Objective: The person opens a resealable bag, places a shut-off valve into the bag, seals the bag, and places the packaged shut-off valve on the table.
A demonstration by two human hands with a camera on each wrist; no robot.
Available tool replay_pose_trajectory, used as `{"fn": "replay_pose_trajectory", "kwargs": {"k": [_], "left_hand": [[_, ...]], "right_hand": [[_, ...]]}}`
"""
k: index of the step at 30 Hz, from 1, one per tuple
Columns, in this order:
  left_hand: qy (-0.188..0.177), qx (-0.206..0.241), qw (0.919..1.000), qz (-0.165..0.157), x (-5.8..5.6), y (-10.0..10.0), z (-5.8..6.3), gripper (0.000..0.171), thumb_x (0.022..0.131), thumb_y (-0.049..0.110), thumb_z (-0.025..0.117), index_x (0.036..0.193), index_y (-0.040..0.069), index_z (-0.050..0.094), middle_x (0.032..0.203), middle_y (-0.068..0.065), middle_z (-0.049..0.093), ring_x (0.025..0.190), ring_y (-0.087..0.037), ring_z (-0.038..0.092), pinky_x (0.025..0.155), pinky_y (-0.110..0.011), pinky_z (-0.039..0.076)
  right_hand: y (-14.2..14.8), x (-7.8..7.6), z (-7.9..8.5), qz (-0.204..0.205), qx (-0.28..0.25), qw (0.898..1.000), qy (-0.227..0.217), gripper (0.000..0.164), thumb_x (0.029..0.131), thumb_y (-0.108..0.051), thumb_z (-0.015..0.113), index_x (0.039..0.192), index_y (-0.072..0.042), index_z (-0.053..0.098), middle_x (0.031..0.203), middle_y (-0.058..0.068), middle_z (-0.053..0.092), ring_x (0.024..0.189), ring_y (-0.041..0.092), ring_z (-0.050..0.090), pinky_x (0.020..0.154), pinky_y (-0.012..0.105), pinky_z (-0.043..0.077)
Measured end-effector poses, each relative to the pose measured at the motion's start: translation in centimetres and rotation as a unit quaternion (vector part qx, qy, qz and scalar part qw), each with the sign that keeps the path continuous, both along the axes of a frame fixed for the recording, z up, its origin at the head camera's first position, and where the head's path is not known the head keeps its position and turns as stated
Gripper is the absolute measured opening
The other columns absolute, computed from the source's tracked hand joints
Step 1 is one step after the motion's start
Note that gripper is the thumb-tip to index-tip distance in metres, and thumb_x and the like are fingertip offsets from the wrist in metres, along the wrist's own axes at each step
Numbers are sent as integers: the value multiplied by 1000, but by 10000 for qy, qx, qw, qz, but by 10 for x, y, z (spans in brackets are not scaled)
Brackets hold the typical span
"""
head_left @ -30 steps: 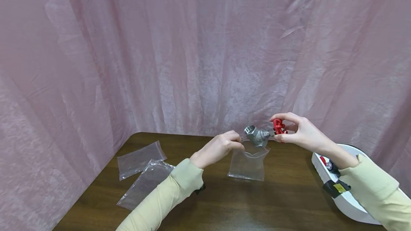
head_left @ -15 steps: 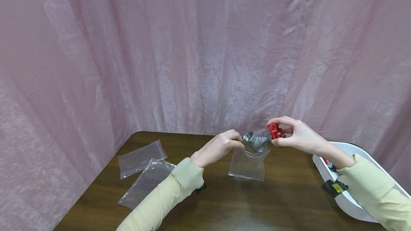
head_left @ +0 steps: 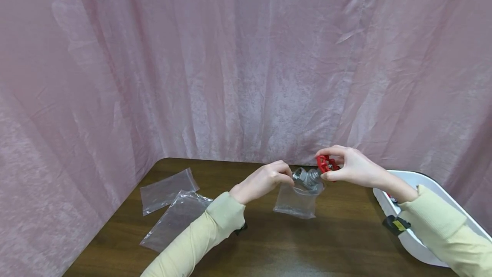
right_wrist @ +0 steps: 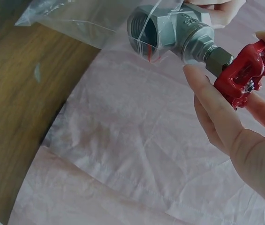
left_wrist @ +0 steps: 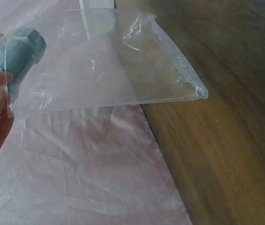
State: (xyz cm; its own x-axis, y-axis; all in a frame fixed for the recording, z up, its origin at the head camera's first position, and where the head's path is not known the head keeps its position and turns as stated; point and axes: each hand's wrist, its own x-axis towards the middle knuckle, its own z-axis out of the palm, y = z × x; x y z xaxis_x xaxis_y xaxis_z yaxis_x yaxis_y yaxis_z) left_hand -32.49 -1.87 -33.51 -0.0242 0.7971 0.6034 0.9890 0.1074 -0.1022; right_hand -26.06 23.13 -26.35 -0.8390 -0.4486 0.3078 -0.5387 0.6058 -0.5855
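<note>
My right hand (head_left: 355,168) grips the red handwheel (head_left: 326,164) of a metal gate valve (right_wrist: 184,35). The valve's silver body sits partly inside the mouth of a clear zip bag (head_left: 296,202), one threaded end within the plastic. With curled fingers my left hand (head_left: 265,179) pinches the bag's rim at its left side, right beside the valve body. In the left wrist view the bag (left_wrist: 99,61) stretches out from the fingers, its bottom end hanging over the wooden table, and the valve body (left_wrist: 22,54) shows through the film near the opening.
Two more clear bags, one (head_left: 167,191) behind the other (head_left: 180,217), lie on the wooden table (head_left: 307,251) at the left. A white bin (head_left: 419,178) with some items inside stands at the right under the right forearm. A pink curtain (head_left: 246,63) hangs behind.
My right hand has moved down and left, bringing the valve body from above the bag's opening into its mouth. The left hand has stayed almost in place on the bag's rim.
</note>
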Motion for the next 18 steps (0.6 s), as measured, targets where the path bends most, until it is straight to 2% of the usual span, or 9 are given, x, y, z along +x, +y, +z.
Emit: {"fn": "replay_pose_trajectory", "kwargs": {"k": [4, 9, 11, 18], "left_hand": [[-73, -6, 9999, -79, 2, 2, -2, 37, 75, -19, 54, 89, 11, 69, 90, 1, 52, 84, -6, 45, 73, -10, 34], [63, -39, 9999, -112, 6, 5, -3, 34, 76, -16, 55, 88, 12, 69, 89, 1, 51, 82, -6, 45, 73, -10, 34], [14, -20, 9999, -123, 6, 5, -3, 34, 76, -17, 55, 88, 12, 70, 88, 1, 52, 82, -6, 46, 74, -10, 34], [-119, 78, 9998, -123, 4, 6, -6, 33, 76, -17, 55, 86, 11, 71, 89, 0, 53, 83, -6, 47, 73, -10, 35]], "right_hand": [[-3, 1, -1, -3, 150, 9999, -33, 43, 69, -11, 72, 109, -5, 59, 90, 3, 56, 74, 14, 56, 60, 26, 46], [-9, 1, -4, 140, 529, 9985, 31, 39, 67, -15, 72, 105, -12, 61, 82, -1, 54, 59, 9, 53, 54, 25, 42], [-12, 0, -6, 184, 628, 9978, 69, 37, 66, -15, 72, 102, -14, 61, 79, -2, 54, 55, 8, 53, 52, 25, 41], [-20, -6, -15, 290, 945, 9933, 602, 34, 64, -12, 69, 98, -11, 64, 79, -7, 53, 68, 10, 50, 56, 24, 43]]}}
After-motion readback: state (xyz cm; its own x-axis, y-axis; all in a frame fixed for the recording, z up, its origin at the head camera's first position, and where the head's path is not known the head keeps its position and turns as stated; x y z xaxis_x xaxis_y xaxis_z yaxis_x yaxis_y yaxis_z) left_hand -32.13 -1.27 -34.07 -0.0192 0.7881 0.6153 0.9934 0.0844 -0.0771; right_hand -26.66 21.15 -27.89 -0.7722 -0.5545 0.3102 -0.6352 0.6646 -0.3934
